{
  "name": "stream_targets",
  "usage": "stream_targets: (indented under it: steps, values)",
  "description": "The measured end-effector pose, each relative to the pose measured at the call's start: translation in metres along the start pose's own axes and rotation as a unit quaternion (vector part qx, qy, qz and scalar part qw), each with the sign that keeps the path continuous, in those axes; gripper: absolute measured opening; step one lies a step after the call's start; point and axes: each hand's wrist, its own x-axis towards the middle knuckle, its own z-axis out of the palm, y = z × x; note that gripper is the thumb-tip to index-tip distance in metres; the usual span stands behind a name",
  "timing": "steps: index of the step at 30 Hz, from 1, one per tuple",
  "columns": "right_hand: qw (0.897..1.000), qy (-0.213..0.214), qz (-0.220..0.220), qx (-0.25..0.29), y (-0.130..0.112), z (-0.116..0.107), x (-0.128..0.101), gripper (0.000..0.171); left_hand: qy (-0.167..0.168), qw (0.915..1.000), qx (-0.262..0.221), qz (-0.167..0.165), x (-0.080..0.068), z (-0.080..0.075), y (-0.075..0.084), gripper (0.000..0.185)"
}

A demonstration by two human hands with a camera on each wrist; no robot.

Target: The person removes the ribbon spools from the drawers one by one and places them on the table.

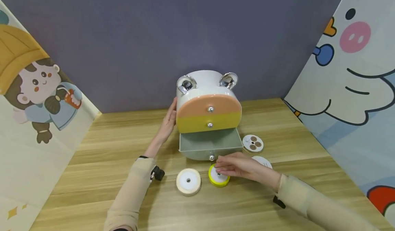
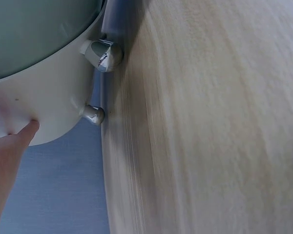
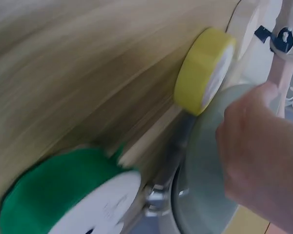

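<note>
Bottom drawer [image 1: 211, 144] open, empty — four spools on the surface [image 1: 102, 162] outside. Left hand [image 1: 168, 121] flat against cabinet [image 1: 208, 102]; right hand [image 1: 237, 165] grasping yellow spool [image 1: 217, 178].

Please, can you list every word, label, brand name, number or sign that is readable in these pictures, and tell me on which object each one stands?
No text can be read in any view.
White disc beside the open grey drawer: small marks near its three brown circles, too small to read.
Yellow ribbon spool under the right hand: dark marks, blurred.
Green spool in the right wrist view: dark marks on its white face, blurred.
Side wall panels: cartoon drawings only, no letters.
</note>
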Motion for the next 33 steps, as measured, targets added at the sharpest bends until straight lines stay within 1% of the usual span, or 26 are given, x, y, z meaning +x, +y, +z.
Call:
stream_targets:
  steps: [3, 7, 12, 14, 18, 19, 21, 23, 25, 27, 29, 33]
  values:
    - [0.999, 0.014, 0.011, 0.037, 0.002, 0.007, 0.007, 0.056, 0.0, 1.0, -0.006, 0.006, 0.0, 0.0, -0.001, 0.054]
    - [0.997, 0.014, 0.012, 0.072, 0.002, 0.013, 0.015, 0.052, -0.001, 0.9998, -0.013, 0.012, 0.003, -0.001, -0.001, 0.054]
    - [0.996, 0.015, 0.01, 0.091, 0.003, 0.012, 0.023, 0.049, -0.004, 0.9998, -0.017, 0.01, 0.005, -0.002, -0.002, 0.054]
    - [0.996, 0.018, 0.011, 0.092, 0.004, 0.01, 0.026, 0.048, -0.002, 0.9998, -0.02, 0.009, 0.005, -0.002, -0.009, 0.054]
    - [0.995, 0.029, 0.003, 0.096, 0.004, 0.005, 0.033, 0.046, 0.007, 0.9995, -0.022, 0.019, 0.008, -0.004, -0.029, 0.053]
    - [0.995, 0.033, 0.0, 0.096, 0.004, 0.004, 0.035, 0.046, 0.008, 0.9995, -0.024, 0.019, 0.008, -0.003, -0.029, 0.052]
    - [0.995, 0.039, -0.004, 0.093, 0.003, 0.002, 0.039, 0.045, 0.008, 0.9995, -0.027, 0.017, 0.006, -0.002, -0.026, 0.052]
    - [0.995, 0.046, -0.005, 0.093, 0.001, 0.002, 0.044, 0.041, 0.004, 0.9995, -0.029, 0.015, 0.004, 0.0, -0.018, 0.053]
    - [0.994, 0.053, -0.006, 0.097, -0.001, 0.002, 0.048, 0.034, 0.0, 0.9995, -0.03, 0.012, 0.002, 0.001, -0.01, 0.053]
    - [0.993, 0.059, -0.005, 0.1, -0.003, 0.003, 0.051, 0.028, -0.003, 0.9996, -0.027, 0.013, 0.002, 0.001, -0.007, 0.054]
    - [0.993, 0.065, -0.004, 0.102, -0.005, 0.003, 0.054, 0.025, -0.004, 0.9996, -0.024, 0.012, 0.002, 0.001, -0.006, 0.054]
    - [0.993, 0.072, -0.002, 0.091, -0.008, 0.002, 0.059, 0.031, 0.001, 0.9996, -0.024, 0.011, 0.001, 0.0, -0.006, 0.053]
